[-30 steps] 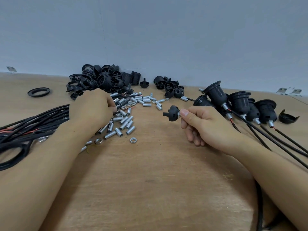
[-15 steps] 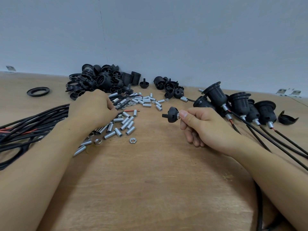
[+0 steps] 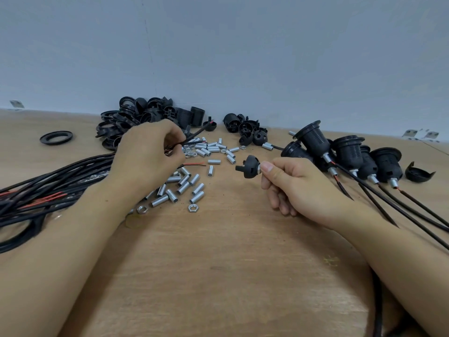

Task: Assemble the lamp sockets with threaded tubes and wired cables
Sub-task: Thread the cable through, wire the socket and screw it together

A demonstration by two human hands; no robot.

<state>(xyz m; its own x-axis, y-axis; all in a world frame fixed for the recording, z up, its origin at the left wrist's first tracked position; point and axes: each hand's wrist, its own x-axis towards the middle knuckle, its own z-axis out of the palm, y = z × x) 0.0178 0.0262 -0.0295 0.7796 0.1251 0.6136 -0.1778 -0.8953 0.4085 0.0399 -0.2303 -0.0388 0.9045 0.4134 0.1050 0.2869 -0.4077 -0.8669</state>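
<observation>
My right hand (image 3: 295, 183) pinches the cap (image 3: 250, 167), its axis level, stub toward the left hand (image 3: 148, 154). Left fingers (image 3: 173, 142) clamp a cable (image 3: 194, 138) left of the cap, its end aimed up and away, needing a turn toward it.

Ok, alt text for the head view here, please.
A person's right hand holds a black plastic socket cap while the left hand pinches a thin black cable above scattered silver threaded tubes on a wooden table.
</observation>
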